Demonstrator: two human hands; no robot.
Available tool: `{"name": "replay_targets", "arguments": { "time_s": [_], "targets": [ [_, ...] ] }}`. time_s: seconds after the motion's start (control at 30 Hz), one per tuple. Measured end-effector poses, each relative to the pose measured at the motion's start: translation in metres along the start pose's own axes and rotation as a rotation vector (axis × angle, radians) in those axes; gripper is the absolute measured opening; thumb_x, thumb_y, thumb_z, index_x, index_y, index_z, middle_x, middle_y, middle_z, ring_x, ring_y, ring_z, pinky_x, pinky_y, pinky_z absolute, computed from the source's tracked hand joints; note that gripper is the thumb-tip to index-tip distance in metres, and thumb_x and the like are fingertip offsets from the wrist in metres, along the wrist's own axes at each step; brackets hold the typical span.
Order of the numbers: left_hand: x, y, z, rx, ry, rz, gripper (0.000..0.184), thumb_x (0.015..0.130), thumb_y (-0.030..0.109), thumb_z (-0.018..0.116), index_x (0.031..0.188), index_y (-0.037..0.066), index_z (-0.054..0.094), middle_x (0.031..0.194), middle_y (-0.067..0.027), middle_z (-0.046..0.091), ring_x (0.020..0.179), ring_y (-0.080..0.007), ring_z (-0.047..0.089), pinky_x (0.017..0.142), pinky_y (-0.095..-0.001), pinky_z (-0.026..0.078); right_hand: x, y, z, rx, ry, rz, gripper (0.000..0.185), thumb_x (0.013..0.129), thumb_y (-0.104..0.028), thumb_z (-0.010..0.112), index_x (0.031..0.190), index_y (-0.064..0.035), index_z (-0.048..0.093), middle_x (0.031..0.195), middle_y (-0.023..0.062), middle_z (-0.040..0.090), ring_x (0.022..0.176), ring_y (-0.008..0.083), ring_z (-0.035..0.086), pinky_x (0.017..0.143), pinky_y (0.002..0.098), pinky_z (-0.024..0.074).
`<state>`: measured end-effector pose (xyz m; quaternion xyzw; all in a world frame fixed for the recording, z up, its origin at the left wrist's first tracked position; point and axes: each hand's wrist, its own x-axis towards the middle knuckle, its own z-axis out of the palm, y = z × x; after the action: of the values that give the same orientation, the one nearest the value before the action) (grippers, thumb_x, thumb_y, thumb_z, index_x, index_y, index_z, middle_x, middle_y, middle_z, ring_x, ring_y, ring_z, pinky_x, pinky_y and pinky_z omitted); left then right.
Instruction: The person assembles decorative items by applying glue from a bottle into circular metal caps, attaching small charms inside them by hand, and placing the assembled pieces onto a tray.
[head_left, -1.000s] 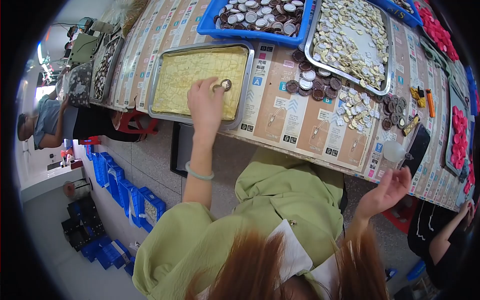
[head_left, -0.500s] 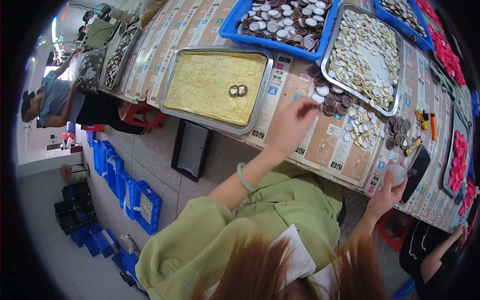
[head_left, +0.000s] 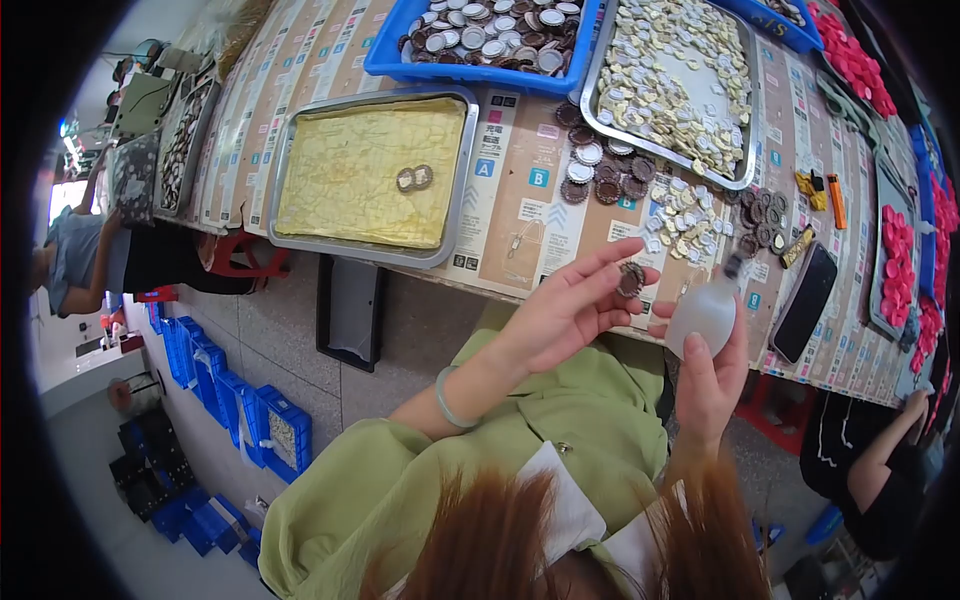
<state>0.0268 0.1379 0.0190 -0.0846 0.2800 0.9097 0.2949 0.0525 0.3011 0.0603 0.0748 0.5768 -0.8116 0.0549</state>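
Note:
My left hand [head_left: 572, 312] pinches a brown scalloped-edged disc [head_left: 630, 280] between thumb and fingers, held up over the table's near edge. Beside it, my right hand [head_left: 712, 388] wraps round a translucent white squeeze bottle [head_left: 702, 318], its dark tip pointing up and away from me. Behind both hands lie a loose group of brown and white-faced discs [head_left: 607, 180] and a small heap of pale cream-and-white pieces [head_left: 685, 222]. To the left, two brown discs [head_left: 414, 178] rest side by side on the yellow sheet [head_left: 350, 180] lining a metal tray [head_left: 458, 190].
A blue bin [head_left: 470, 78] of discs and a metal tray [head_left: 600, 60] of small pale pieces stand at the back. On the right lie a phone [head_left: 805, 303], an orange lighter [head_left: 837, 202] and more brown discs [head_left: 762, 215]. Other people sit at both ends.
My left hand has come back from the loose discs toward me, now with a brown disc. My right hand has brought the bottle leftward, close to it. The view has shifted right.

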Motion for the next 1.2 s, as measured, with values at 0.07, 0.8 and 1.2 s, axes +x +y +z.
{"name": "replay_targets", "arguments": {
  "time_s": [0.07, 0.8, 1.2],
  "targets": [
    [0.002, 0.002, -0.004, -0.181, -0.013, -0.023, 0.037, 0.090, 0.020, 0.039, 0.124, 0.006, 0.035, 0.111, -0.0081, 0.051, 0.085, -0.0123, 0.053, 0.075, -0.0240, 0.045, -0.006, -0.005, 0.000, -0.135, 0.151, -0.042, 0.050, 0.070, 0.001, 0.059, 0.116, 0.0021, 0.037, 0.102, 0.0142, 0.049, 0.092, 0.0223, 0.053, 0.083, 0.0338, 0.0419],
    [-0.002, -0.003, 0.002, -0.209, 0.004, -0.110, 0.031, 0.091, 0.023, 0.038, 0.114, 0.004, 0.044, 0.105, -0.0103, 0.054, 0.086, -0.0137, 0.053, 0.077, -0.0263, 0.044, -0.009, -0.001, -0.014, -0.455, 0.129, -0.514, 0.042, 0.060, -0.017, 0.076, 0.089, -0.0013, 0.050, 0.081, 0.0066, 0.048, 0.074, 0.0148, 0.045, 0.066, 0.0246, 0.0373],
    [-0.003, -0.004, 0.000, -0.202, 0.022, -0.124, 0.031, 0.090, 0.023, 0.039, 0.114, 0.004, 0.045, 0.104, -0.0091, 0.054, 0.086, -0.0135, 0.053, 0.077, -0.0258, 0.044, -0.007, -0.004, -0.017, -0.523, 0.163, -0.534, 0.039, 0.061, -0.014, 0.075, 0.087, -0.0015, 0.050, 0.080, 0.0058, 0.047, 0.073, 0.0145, 0.045, 0.066, 0.0244, 0.0368]
  ]
}}
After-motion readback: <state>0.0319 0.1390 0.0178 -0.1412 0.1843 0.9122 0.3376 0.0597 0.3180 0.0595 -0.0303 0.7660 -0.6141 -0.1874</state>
